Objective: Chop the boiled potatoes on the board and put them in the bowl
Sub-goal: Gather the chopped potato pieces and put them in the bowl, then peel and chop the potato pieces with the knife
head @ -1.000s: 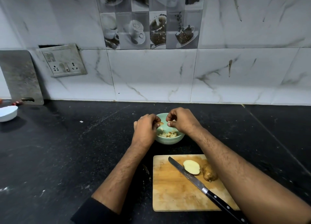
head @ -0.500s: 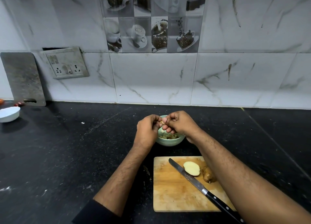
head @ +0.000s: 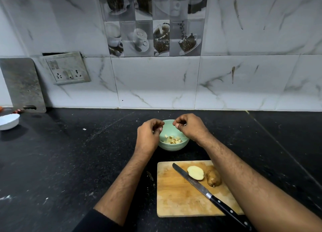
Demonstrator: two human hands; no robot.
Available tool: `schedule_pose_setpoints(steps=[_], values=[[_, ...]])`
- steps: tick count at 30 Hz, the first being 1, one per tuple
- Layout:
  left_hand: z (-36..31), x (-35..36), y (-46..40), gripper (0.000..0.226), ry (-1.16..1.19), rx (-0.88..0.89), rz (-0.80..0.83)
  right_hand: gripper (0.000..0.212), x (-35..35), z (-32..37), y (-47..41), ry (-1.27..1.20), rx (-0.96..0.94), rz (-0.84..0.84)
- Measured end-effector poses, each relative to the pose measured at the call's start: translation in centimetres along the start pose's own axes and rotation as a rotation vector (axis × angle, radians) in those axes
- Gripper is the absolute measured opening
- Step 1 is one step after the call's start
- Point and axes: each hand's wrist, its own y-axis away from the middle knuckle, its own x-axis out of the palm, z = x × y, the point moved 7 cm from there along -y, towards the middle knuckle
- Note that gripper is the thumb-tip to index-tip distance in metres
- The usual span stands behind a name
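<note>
A black counter (head: 73, 162) runs under a marble-tiled wall, and on it, near the person, lies the wooden board (head: 176, 200), with the pale green bowl (head: 171, 147) just beyond its far edge. A black-handled knife (head: 209, 195) rests diagonally across the board, its handle overhanging the near edge; a careless forearm could knock it off. Above the bowl the left hand (head: 148, 134) and right hand (head: 190, 127) hover with fingers curled; whether either pinches a scrap I cannot tell. On the board sit a cut potato half (head: 195, 172), face up, and an unpeeled piece (head: 213, 178) beside it, both unchopped. Chopped pieces (head: 172, 139) lie in the bowl; sticky bits could drop onto the counter instead.
</note>
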Motion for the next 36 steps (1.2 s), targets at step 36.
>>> schedule_pose_setpoints(steps=[36], values=[[-0.1,-0.2,12.7,0.018,0.02,0.003,0.059,0.033,-0.3,-1.2,13.5,0.483,-0.015,0.141]])
